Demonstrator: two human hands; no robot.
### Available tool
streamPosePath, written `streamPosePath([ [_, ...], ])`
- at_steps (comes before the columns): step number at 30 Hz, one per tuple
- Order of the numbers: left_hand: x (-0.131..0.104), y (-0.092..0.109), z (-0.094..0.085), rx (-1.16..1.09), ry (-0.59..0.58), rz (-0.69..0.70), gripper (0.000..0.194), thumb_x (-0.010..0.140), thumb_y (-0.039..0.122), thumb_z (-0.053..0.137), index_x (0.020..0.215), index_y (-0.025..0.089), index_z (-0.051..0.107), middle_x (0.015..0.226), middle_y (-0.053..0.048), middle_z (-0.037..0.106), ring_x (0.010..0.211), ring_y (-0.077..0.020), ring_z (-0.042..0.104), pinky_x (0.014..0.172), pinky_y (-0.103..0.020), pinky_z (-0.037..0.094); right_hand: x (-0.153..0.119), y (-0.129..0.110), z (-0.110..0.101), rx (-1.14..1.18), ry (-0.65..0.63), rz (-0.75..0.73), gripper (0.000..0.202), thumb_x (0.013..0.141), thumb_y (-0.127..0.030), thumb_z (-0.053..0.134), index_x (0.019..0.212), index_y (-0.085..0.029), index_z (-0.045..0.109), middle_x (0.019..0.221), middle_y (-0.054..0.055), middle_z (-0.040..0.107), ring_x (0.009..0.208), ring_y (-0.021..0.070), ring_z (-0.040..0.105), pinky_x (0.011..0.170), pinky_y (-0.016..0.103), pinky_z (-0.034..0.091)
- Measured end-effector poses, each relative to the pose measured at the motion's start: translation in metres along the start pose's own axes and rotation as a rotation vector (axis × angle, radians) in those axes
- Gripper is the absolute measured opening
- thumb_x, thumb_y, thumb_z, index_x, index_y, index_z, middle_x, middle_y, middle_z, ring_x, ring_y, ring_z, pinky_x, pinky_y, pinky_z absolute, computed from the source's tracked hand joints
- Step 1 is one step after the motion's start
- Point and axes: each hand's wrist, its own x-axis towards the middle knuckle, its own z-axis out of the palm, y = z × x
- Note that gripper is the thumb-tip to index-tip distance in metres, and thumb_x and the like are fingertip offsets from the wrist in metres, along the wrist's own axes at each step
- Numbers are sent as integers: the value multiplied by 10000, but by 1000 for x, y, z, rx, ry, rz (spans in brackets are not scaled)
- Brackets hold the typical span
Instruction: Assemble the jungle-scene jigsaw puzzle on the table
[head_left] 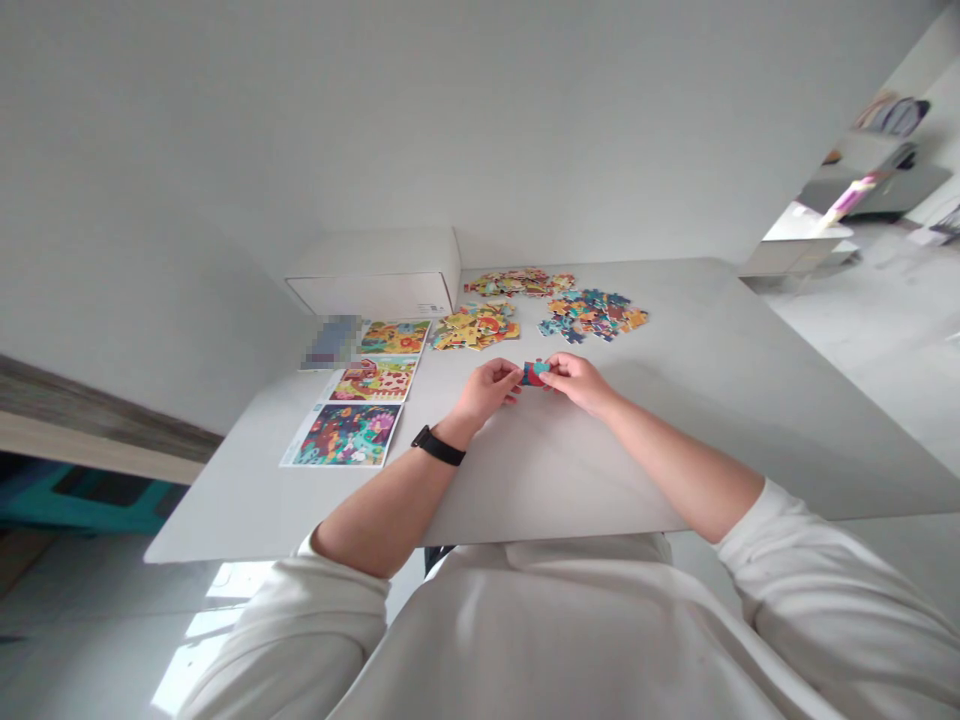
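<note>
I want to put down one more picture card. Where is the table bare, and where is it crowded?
Bare: the table right of the right hand, and the near strip between the left hand and the edge. Crowded: picture cards on the left, puzzle piles and the white box at the back.

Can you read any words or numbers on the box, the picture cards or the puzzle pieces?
No words can be read.
White box: a tiny dark mark on its front, too small to read.
Picture cards: only colourful drawings show.
Blurred patch beside the top card: unreadable.
Puzzle piece held by the left hand and right hand: no letters visible.
</note>
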Motion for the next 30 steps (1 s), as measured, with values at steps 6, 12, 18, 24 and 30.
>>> streamPosePath([
  [6,2,-2,-3,159,-25,69,422,835,564,816,878,169,674,725,-21,696,638,-129,645,595,-245,550,-2,2,0,-128,-49,-54,398,766,-556,789,963,-228,679,810,5,749,726,199,649,715,320,477],
  [12,-1,2,-5,319,-46,152,282,904,450,735,899,169,706,694,-13,688,614,-133,627,596,-250,511,-4,0,0,-146,-101,-56,371,816,-556,751,975,-222,721,799,14,753,726,195,646,699,316,470],
  [18,-1,2,-2,278,-45,119,279,946,445,684,908,170,707,710,-18,698,617,-127,630,614,-241,514,-8,-4,2,-57,-191,29,416,776,-559,800,998,-223,694,766,4,755,653,171,639,613,286,439],
  [24,0,8,-9,317,8,160,265,1022,400,557,1035,178,703,815,-50,727,704,-153,671,654,-252,522,-7,-5,1,-60,-146,18,412,788,-568,794,969,-216,681,768,8,765,628,161,642,609,285,437],
  [30,-19,43,-52,951,155,308,156,944,323,690,1043,208,730,941,-73,769,840,-221,690,801,-322,513,-7,-1,1,-57,-153,10,429,793,-574,815,980,-209,689,781,24,760,644,176,652,624,299,475],
])
